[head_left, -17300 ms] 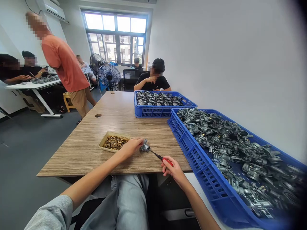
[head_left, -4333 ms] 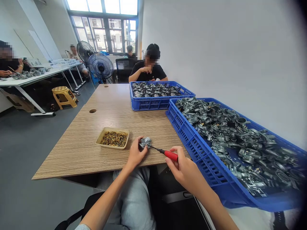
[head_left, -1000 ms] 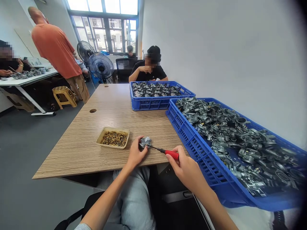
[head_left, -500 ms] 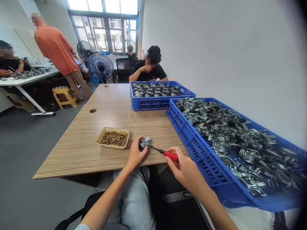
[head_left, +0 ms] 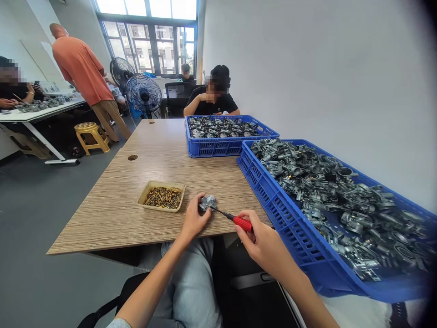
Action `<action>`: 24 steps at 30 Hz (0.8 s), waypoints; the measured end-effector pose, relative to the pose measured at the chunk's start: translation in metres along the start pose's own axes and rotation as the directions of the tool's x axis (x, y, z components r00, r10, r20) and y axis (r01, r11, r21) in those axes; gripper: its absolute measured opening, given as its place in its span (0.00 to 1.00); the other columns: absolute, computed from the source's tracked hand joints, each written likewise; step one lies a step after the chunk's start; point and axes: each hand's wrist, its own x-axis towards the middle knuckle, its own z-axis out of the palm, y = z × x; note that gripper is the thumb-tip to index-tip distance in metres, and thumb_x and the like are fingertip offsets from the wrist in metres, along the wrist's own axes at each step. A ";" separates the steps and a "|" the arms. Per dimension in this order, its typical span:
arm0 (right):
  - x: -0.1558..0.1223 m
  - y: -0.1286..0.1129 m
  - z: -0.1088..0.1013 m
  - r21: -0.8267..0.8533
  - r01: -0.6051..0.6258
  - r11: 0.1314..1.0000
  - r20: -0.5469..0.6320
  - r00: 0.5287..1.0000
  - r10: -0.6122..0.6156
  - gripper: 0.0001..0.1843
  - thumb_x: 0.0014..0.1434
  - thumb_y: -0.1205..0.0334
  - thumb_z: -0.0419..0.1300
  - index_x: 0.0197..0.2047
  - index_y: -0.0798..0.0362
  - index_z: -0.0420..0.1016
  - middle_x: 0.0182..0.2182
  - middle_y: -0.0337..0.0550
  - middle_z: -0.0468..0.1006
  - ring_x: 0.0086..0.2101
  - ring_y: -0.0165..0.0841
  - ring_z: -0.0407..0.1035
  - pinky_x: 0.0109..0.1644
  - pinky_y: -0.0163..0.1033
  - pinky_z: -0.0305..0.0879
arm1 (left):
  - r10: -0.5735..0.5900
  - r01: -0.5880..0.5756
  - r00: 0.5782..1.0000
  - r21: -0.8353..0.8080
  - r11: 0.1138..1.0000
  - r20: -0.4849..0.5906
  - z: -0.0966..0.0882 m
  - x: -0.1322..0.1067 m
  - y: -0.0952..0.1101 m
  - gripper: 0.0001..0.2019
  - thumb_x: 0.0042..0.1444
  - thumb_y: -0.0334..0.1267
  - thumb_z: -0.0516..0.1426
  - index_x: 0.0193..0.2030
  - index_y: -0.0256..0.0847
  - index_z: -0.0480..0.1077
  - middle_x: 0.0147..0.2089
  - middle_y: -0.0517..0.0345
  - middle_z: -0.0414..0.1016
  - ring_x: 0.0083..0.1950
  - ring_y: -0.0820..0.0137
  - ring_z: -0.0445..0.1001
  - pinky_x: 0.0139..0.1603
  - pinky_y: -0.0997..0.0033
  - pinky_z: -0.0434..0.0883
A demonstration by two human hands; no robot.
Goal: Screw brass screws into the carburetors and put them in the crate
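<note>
A wood-grain table spans the frame's centre and left, with a round hole left of centre. On it stand a shallow cream tray of brass-coloured pieces, left of centre, and a blue crate of metal parts, upper centre.

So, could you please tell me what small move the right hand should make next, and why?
Probably a slight turn of the red-handled screwdriver: the right hand grips it, its far end meets the metal casting, and the left hand holds that casting.
</note>
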 end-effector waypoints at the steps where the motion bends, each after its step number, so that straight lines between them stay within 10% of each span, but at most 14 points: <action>1: 0.000 -0.001 0.000 -0.003 0.007 1.000 0.000 1.000 -0.007 0.10 0.70 0.54 0.51 0.51 0.47 0.63 0.30 0.36 0.77 0.27 0.36 0.74 0.34 0.38 0.64 | -0.001 0.001 1.000 0.000 1.000 0.000 0.000 0.000 0.000 0.25 0.58 0.34 0.61 0.62 0.45 0.64 0.53 0.52 0.75 0.52 0.63 0.73 0.55 0.62 0.69; 24: -0.002 -0.004 -0.003 -0.014 0.029 0.999 0.027 0.999 -0.029 0.09 0.71 0.57 0.50 0.52 0.47 0.62 0.32 0.37 0.79 0.28 0.37 0.76 0.34 0.38 0.64 | -0.001 0.001 1.000 0.006 1.000 -0.011 0.000 0.000 0.003 0.24 0.58 0.34 0.60 0.61 0.45 0.64 0.54 0.52 0.74 0.53 0.63 0.73 0.56 0.61 0.70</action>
